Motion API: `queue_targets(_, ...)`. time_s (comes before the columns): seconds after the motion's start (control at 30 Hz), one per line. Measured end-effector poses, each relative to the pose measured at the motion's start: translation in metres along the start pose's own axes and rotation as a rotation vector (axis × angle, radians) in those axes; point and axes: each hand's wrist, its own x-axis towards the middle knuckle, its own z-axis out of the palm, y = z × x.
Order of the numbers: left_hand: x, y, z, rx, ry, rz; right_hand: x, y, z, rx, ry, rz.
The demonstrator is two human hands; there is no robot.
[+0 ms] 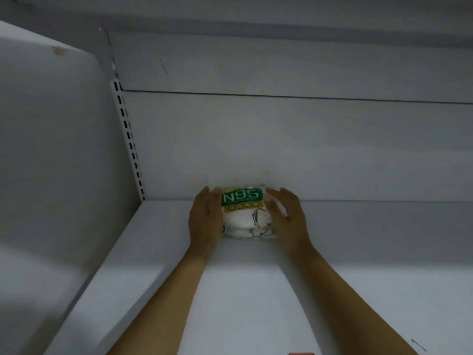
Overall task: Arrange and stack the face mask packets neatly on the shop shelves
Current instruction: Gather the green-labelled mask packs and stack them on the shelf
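A small stack of white face mask packets (244, 217) sits at the back of the white shelf (158, 265), against the rear panel. The top packet has a green and yellow N95 label. My left hand (206, 217) lies flat against the stack's left side, fingers straight. On the stack's right side is my right hand (288, 216), fingers straight and slightly spread, touching the packets. Both forearms reach in from the bottom of the view. How many packets are in the stack is unclear.
A white side panel (51, 149) closes the shelf on the left, with a slotted upright (129, 139) in the corner. The rear panel (307, 144) runs across the back. A shelf underside (256, 11) hangs overhead. A red sliver (301, 353) shows at the bottom edge.
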Motion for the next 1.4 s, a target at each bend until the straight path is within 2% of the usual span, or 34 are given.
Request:
queue_targets(0.07, 0.006, 0.001, -0.003, -0.159, -0.009, -0.155, -0.006, -0.003, 0.000, -0.085, -0.105, 0.006)
queue_targets(0.1, 0.009, 0.004, -0.005, -0.259, -0.003, -0.231, -0.007, -0.004, 0.001, -0.140, -0.099, 0.003)
queue_targets(0.17, 0.018, 0.011, -0.010, -0.452, 0.006, -0.336, -0.003, -0.004, 0.001, -0.202, -0.012, -0.010)
queue_targets(0.23, 0.022, 0.011, -0.013, -0.488, 0.015, -0.356, 0.000, -0.005, -0.003, -0.222, 0.069, 0.018)
queue_targets(0.3, 0.017, 0.011, -0.015, -0.409, 0.007, -0.290, 0.000, -0.007, -0.005, -0.359, 0.075, 0.100)
queue_targets(0.37, 0.013, 0.002, -0.014, -0.188, -0.055, -0.167, 0.000, -0.008, -0.005, -0.480, -0.016, 0.196)
queue_targets(0.43, 0.009, -0.005, -0.011, 0.059, -0.123, -0.058, 0.001, -0.007, -0.003, -0.338, -0.091, 0.222)
queue_targets(0.5, 0.004, -0.004, -0.009, 0.057, -0.098, -0.002, 0.001, -0.005, 0.002, -0.108, -0.132, 0.168)
queue_targets(0.6, -0.001, 0.000, -0.010, -0.012, -0.030, 0.086, 0.003, -0.002, 0.005, -0.028, -0.124, 0.052)
queue_targets(0.77, 0.002, -0.002, -0.008, 0.158, -0.036, 0.014, 0.005, 0.003, 0.007, -0.241, -0.088, 0.085)
queue_targets(0.9, 0.001, 0.002, -0.006, 0.245, -0.030, 0.043, 0.005, 0.000, 0.004, -0.289, -0.117, 0.029)
queue_targets(0.97, -0.003, 0.007, -0.008, 0.434, 0.029, 0.205, 0.007, 0.001, 0.004, -0.310, -0.108, 0.018)
queue_targets(1.03, -0.006, 0.013, -0.006, 0.639, 0.070, 0.491, 0.009, 0.004, 0.007, -0.315, -0.080, 0.033)
queue_targets(1.07, -0.007, 0.013, -0.003, 0.699, 0.041, 0.597, 0.010, 0.004, 0.009, -0.314, -0.072, 0.044)
queue_targets(1.13, -0.012, 0.008, 0.007, 0.817, -0.068, 0.702, 0.011, 0.002, 0.011, -0.283, -0.072, 0.060)
queue_targets(1.27, -0.011, -0.011, 0.020, 0.922, -0.151, 0.652, 0.010, 0.007, 0.009, -0.120, 0.027, 0.130)
queue_targets(1.4, -0.008, -0.016, 0.021, 0.965, -0.152, 0.631, 0.009, 0.013, 0.014, -0.209, 0.072, 0.150)
